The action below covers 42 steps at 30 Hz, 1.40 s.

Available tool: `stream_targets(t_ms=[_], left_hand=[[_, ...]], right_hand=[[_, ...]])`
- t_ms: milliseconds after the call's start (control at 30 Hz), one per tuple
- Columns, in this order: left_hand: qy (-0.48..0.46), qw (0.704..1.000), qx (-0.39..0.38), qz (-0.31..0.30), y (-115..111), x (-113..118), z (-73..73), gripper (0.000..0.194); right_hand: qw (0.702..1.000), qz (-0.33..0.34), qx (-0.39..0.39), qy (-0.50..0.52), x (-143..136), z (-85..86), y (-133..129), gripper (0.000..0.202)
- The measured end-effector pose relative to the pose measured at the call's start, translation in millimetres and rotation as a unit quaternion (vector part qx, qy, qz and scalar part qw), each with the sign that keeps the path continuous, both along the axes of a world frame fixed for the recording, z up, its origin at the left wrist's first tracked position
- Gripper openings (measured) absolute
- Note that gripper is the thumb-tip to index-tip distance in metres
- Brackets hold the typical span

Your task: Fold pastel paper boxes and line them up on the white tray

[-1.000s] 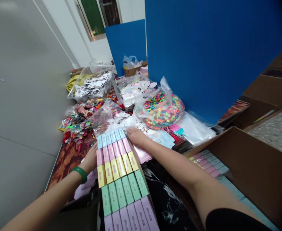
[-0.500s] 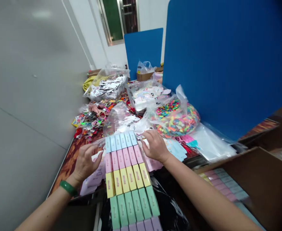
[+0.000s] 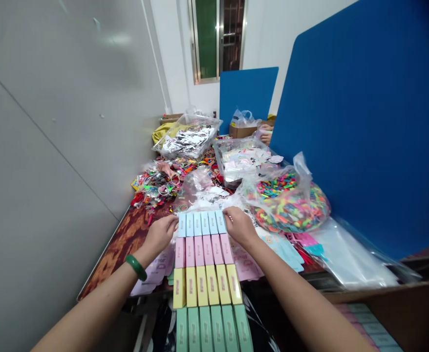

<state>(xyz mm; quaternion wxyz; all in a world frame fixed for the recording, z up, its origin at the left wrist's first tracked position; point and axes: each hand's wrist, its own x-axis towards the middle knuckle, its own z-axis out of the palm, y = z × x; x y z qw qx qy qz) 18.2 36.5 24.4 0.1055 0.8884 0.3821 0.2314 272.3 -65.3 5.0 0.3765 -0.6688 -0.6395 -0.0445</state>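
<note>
rows of pastel cartons [image 3: 202, 286] span the table's [image 3: 114, 252] near edge, left hand [image 3: 159, 235] and right hand [image 3: 241, 227] bent-fingered at either side of the blue end row [image 3: 202, 224], firmness of grip untellable; likely light, stiff, crushable, best squeezed from both flanks.

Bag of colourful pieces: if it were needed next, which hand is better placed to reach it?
Probably the right hand: beside the blue boxes, it is nearer the bag; the left hand is on their opposite side.

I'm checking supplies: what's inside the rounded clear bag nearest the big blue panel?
The clear bag holds small multicoloured pieces; those at the surface show, whatever lies deeper is covered.
</note>
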Motion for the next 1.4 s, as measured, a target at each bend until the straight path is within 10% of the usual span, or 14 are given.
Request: stream_targets(t_ms=[367, 667, 933, 1400], left_hand=[[-0.101, 0.974, 0.175, -0.105, -37.4, -16.2, 5.2, 0.018], [-0.086, 0.954, 0.206, -0.2, -80.9, -54.7, -31.5, 0.028], [-0.117, 0.989, 0.09, -0.028, -95.2, -55.8, -69.0, 0.058], [-0.202, 0.975, -0.084, 0.041, -69.9, 0.0, -64.4, 0.043]], right_hand=[[0.991, 0.046, 0.121, 0.015, 2.2, 2.9, -49.4, 0.014], [0.987, 0.111, 0.084, -0.084, -16.1, -31.7, -113.4, 0.026], [0.998, -0.02, 0.052, -0.012, -25.4, -61.6, -90.0, 0.041], [0.941, -0.056, -0.061, 0.327, -44.0, -39.9, -55.8, 0.047]])
